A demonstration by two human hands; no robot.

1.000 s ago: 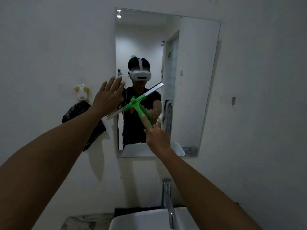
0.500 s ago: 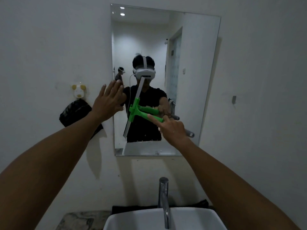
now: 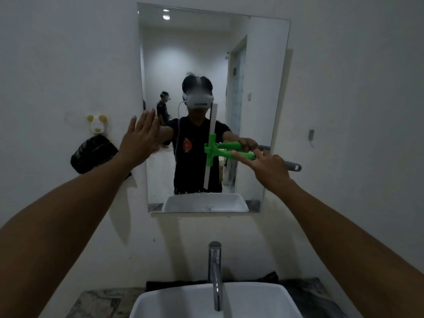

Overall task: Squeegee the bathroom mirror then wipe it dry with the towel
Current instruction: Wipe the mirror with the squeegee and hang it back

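A frameless rectangular mirror (image 3: 257, 65) hangs on the white wall above the sink. My right hand (image 3: 270, 167) grips the green handle of a squeegee (image 3: 212, 154), index finger stretched along it. Its white blade stands upright against the glass near the mirror's middle. The grey handle end sticks out past my hand to the right. My left hand (image 3: 141, 140) lies flat with straight fingers on the mirror's left edge. A dark towel (image 3: 91, 154) hangs from a hook on the wall left of the mirror.
A white basin (image 3: 252, 301) with a chrome tap (image 3: 215, 271) sits below on a marbled counter (image 3: 96, 304). A small animal-shaped hook (image 3: 98, 125) is above the towel. A small bracket (image 3: 311, 135) is on the right wall. The mirror reflects a second person behind.
The squeegee blade has turned from slanted to upright and slid rightward across the glass. My left hand has flattened onto the mirror's left edge. The view has shifted downward.
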